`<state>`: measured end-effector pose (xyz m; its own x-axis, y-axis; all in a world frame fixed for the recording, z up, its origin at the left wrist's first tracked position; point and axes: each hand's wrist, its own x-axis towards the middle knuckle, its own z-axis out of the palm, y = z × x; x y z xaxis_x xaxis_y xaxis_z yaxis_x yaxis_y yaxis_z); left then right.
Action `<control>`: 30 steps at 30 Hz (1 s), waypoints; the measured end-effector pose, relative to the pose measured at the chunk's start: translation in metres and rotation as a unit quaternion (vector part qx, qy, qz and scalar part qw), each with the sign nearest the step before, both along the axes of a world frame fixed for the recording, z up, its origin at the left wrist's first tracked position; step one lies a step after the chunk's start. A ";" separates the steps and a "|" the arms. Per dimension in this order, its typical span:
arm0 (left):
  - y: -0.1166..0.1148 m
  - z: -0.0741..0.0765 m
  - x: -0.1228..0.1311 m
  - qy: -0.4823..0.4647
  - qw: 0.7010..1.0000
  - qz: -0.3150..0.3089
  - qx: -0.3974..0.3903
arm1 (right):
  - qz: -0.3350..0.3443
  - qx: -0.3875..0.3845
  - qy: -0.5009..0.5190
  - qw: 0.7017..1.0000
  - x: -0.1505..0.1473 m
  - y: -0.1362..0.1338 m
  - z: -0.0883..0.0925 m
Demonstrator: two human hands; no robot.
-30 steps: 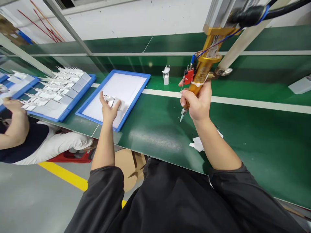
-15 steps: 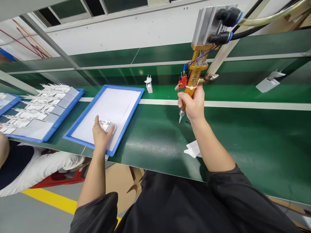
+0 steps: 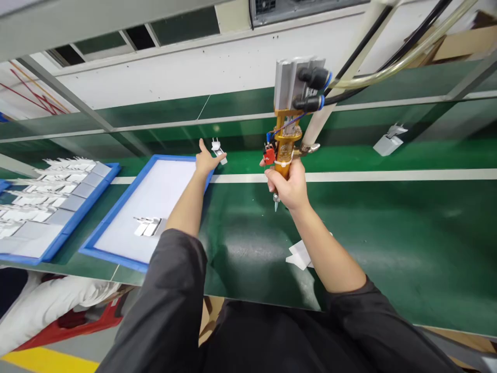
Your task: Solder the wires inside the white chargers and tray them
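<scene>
My left hand (image 3: 205, 158) is stretched to the back of the green bench, thumb and fingers spread around a small white plug adapter (image 3: 216, 147). The thumb overlaps its lower part; I cannot tell whether it touches. Wrapped around a gold-coloured dispensing gun (image 3: 286, 147) is my right hand (image 3: 289, 186). The gun has a pale nozzle tip (image 3: 276, 205) pointing down, a red switch (image 3: 269, 155) and a grey air cylinder (image 3: 289, 83) on top. Under my left forearm, a blue-rimmed tray (image 3: 112, 220) lined in white holds white plug adapters (image 3: 146, 226), partly hidden by my sleeve.
Another blue tray (image 3: 62, 237) at the left carries rows of white adapters (image 3: 58, 191). One more white adapter (image 3: 389, 140) stands at the back right. White paper pieces (image 3: 298, 255) lie near my right forearm. Hoses (image 3: 388, 77) run up right; a seated person's leg (image 3: 50, 300) shows lower left.
My left hand has moved from the adapter in the tray, forward and right, to the one at the back of the bench. My right hand still holds the dispensing gun. The view has shifted.
</scene>
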<state>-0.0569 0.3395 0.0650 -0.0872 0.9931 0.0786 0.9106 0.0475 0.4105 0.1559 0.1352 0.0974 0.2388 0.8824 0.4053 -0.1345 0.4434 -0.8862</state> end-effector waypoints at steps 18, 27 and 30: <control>-0.177 0.007 -0.004 -0.033 0.927 -0.340 -0.156 | -0.016 0.018 -0.009 1.000 0.002 0.001 -0.001; -0.279 -0.033 -0.003 -0.260 0.921 -0.279 -0.082 | 0.001 0.038 -0.031 0.999 -0.012 -0.011 0.009; -0.292 -0.047 -0.001 -0.280 0.941 -0.188 0.008 | 0.025 0.049 -0.022 0.998 -0.018 -0.016 0.011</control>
<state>-0.0575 0.0472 0.0180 0.2381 0.9611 0.1399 0.5023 -0.2451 0.8292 0.1383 0.1191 0.1088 0.1756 0.8487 0.4989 -0.1206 0.5215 -0.8447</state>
